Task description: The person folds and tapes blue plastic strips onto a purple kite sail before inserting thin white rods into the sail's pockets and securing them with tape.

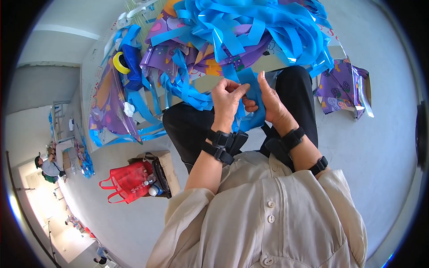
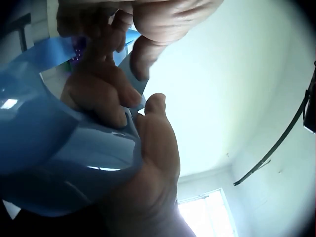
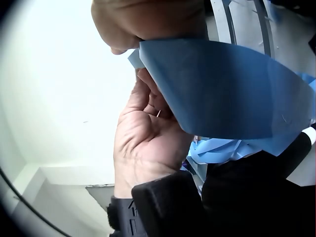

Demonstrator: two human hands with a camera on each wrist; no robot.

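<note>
Fingers of the left hand (image 1: pixel 225 100) pinch a smooth, flat blue strip (image 1: pixel 255 96) between thumb and fingertips, the hand's back rounded toward the head camera. Fingers of the right hand (image 1: pixel 276 107) curl round the same glossy strip, the thumb straight and pointing up beside it. Pliable and ribbon-like, the strip lies between the two hands above the lap and bends into a wide loop, its face shining softly in both wrist views.

Beyond the hands, a loose heap of blue strips (image 1: pixel 268 27) sprawls over the table (image 1: pixel 263 64), tangled in shiny flat curls. Under and beside it lie crumpled purple sheets (image 1: pixel 167 62) printed with bright shapes, and a blue tool (image 1: pixel 132 67) sits near a yellow ring (image 1: pixel 119 62). Dark trousers (image 1: pixel 297 85) cover the person's knees; the beige shirt (image 1: pixel 290 214) is softly creased, with round buttons. On the hard grey floor (image 1: pixel 357 165), a red bag (image 1: pixel 129 181) with looped handles rests at a cardboard box (image 1: pixel 169 167), while another patterned purple sheet (image 1: pixel 337 87) shows at the far side.
</note>
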